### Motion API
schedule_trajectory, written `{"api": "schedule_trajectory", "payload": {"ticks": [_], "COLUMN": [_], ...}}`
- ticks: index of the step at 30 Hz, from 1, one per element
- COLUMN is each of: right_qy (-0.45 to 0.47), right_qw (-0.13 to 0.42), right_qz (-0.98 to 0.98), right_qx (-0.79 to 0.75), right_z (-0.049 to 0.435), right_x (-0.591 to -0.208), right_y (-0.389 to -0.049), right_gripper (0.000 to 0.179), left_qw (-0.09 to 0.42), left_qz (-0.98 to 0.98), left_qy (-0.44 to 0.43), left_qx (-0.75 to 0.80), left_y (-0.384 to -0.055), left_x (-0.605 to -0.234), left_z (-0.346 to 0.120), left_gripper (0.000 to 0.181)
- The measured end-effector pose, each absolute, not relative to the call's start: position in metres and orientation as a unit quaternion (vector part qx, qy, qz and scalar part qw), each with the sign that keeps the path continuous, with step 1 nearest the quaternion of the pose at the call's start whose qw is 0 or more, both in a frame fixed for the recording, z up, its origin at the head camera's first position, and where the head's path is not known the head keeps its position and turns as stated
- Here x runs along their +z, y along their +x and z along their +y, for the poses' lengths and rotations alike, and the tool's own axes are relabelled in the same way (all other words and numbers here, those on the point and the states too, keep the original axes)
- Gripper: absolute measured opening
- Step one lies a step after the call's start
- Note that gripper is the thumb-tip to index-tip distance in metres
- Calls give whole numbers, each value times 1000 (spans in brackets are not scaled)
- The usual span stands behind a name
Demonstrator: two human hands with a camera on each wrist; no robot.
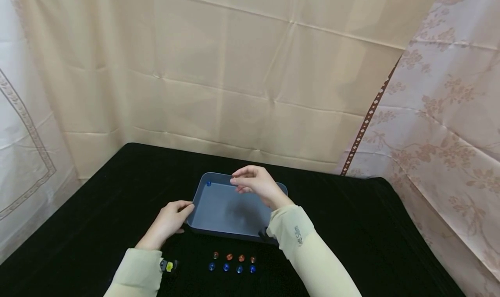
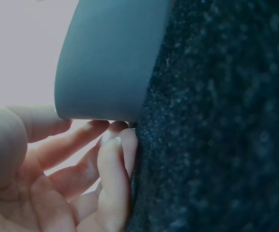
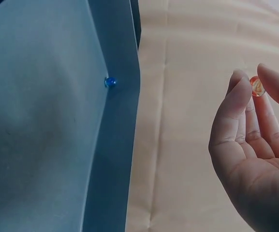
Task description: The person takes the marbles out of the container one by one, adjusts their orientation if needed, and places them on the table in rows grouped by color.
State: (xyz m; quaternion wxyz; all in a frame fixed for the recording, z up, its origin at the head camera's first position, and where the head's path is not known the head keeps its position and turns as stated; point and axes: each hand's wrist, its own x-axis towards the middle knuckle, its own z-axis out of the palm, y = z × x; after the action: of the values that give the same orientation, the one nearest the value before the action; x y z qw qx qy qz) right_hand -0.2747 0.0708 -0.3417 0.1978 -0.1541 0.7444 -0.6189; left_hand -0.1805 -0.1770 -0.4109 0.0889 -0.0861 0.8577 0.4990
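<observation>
A blue-grey tray (image 1: 222,210) lies on the black cloth. My left hand (image 1: 172,219) rests against its left side, and in the left wrist view the thumb and fingertips touch the outside of the tray wall (image 2: 105,72). Over the far part of the tray, my right hand (image 1: 258,185) pinches an orange-and-clear marble (image 3: 257,86) between thumb and fingertip. One blue marble (image 1: 208,183) sits inside the tray at its far left corner. In front of the tray are two rows: several orange marbles (image 1: 229,257) and, nearer me, several blue marbles (image 1: 226,267).
The black cloth (image 1: 351,227) covers the table and extends past the tray on both sides. Behind it hangs a cream curtain (image 1: 234,71). Patterned white cloth (image 1: 449,114) hangs at the right.
</observation>
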Motion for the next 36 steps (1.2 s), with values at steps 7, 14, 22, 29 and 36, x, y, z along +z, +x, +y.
{"api": "schedule_trajectory", "payload": {"ticks": [7,14,22,29,36], "right_qy": [-170,-174,-178,-195,-203], "right_qw": [194,193,194,202,210], "right_qz": [741,738,733,713,698], "right_qx": [-621,-623,-628,-642,-654], "right_z": [74,80,84,87,92], "right_x": [-341,-339,-338,-333,-332], "right_y": [-269,-261,-255,-246,-239], "right_gripper": [28,25,27,29,21], "left_qw": [86,86,90,89,89], "left_qz": [857,858,859,857,857], "left_qy": [-86,-84,-89,-91,-91], "left_qx": [500,499,497,499,498], "left_y": [-181,-181,-180,-181,-181], "left_x": [-412,-412,-411,-412,-412], "left_z": [-176,-176,-176,-176,-177], "left_gripper": [43,43,44,43,43]}}
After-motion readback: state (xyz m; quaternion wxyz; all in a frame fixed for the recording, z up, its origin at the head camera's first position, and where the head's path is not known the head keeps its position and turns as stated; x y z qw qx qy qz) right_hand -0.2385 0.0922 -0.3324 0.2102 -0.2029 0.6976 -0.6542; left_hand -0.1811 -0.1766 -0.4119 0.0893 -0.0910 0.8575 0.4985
